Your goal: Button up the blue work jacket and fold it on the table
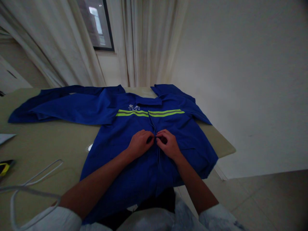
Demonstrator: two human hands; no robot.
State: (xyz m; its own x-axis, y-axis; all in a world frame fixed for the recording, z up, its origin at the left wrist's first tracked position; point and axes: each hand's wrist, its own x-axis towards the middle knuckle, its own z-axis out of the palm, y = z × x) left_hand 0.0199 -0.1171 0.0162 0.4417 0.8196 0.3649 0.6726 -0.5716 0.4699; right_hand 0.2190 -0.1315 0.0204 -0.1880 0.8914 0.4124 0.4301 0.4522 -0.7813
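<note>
A blue work jacket (pixel 115 134) with two yellow-green stripes across the chest lies front up on a beige table (pixel 43 144). Its left sleeve stretches out toward the far left. My left hand (pixel 140 142) and my right hand (pixel 168 143) meet at the jacket's front closure, just below the stripes. Both hands have their fingers curled and pinched on the fabric edges of the placket. What sits between the fingertips is too small to make out.
A white wire hanger (pixel 31 187) lies on the table at the near left. A black and yellow object (pixel 5 166) and a white sheet (pixel 6 137) sit at the left edge. Curtains (pixel 141 41) hang behind; the table ends at the right, with tiled floor (pixel 267 199) below.
</note>
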